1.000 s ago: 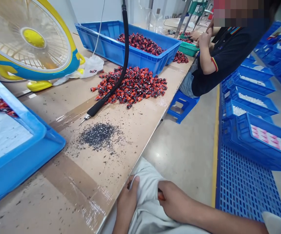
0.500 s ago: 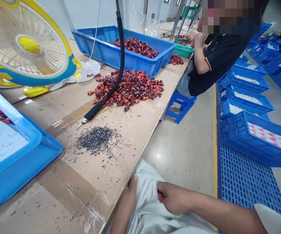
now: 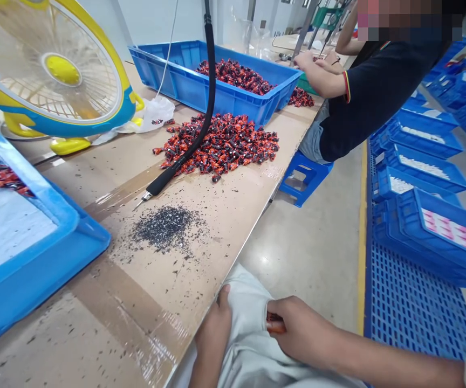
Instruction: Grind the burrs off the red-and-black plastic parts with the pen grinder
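Observation:
Both of my hands are low in view, at the pale cloth (image 3: 247,310) over my lap. My right hand (image 3: 301,328) is closed, its thumb and fingers pinched at the edge of the cloth. An orange and dark patch (image 3: 275,322) shows under its curled fingers; I cannot make out what it is. My left hand (image 3: 216,318) is at the table edge against the cloth's other side, thumb pointing up, its other fingers hidden. On the table lie a heap of small red-and-black parts (image 3: 225,143), a thin-tipped tool on a black cable (image 3: 162,180) and black shavings (image 3: 166,229).
A yellow and blue fan (image 3: 63,70) stands at the left. One blue crate (image 3: 91,242) is at the near left, another blue crate (image 3: 217,102) behind the heap. A co-worker (image 3: 378,102) sits at the far right side, beside stacked crates (image 3: 443,231) on the floor.
The view has shifted slightly, moving the table and crates to the right in the picture. More orange shows under my right fingers. The co-worker's arms reach further over the table.

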`<state>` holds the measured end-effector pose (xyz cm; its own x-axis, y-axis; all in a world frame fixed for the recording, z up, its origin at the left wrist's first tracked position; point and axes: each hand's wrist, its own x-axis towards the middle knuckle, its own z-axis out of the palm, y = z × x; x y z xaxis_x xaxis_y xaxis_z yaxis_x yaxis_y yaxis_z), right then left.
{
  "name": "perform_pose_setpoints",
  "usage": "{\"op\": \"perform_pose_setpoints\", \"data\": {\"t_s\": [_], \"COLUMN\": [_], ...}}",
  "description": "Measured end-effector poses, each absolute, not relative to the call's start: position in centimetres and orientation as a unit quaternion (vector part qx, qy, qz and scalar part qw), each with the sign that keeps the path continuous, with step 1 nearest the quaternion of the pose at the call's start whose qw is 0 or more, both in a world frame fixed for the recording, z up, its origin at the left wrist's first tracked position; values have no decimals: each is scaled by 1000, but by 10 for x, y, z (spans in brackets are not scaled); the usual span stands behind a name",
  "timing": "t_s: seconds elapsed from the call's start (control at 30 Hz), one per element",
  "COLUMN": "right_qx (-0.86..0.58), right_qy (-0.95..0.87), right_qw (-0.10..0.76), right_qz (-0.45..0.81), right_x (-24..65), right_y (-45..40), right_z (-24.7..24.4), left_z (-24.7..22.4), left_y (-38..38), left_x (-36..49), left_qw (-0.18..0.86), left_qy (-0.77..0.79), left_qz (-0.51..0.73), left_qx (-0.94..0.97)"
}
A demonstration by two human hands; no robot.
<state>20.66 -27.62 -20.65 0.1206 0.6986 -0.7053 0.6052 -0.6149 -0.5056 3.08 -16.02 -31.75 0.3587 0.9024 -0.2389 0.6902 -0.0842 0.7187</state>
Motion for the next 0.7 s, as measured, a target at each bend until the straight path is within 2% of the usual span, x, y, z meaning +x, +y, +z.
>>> {"op": "perform_pose_setpoints", "data": {"t_s": [0.13,0.33,0.43,0.53,0.7], "right_qx": [-794,-824,-804,-724,-587], "right_qy": [-428,-349,-283,-234,-224], "right_qw": [17,66,93,121,193], "right_qz": [431,441,515,637,753], "right_x": [197,194,211,248,330], "right_y": [-277,-287,-292,-291,-283], "right_z": [-198,-197,-201,-200,-189], "left_z": [-309,-301,-293,-276,-245], "left_y": [-161,-155,-151,-150,-162], "left_x": [34,30,27,31,66], "left_qw": [362,338,323,319,362], "left_qy": [568,557,543,510,344], "left_qz": [126,96,85,82,39], "left_qx": [728,752,771,795,865]}}
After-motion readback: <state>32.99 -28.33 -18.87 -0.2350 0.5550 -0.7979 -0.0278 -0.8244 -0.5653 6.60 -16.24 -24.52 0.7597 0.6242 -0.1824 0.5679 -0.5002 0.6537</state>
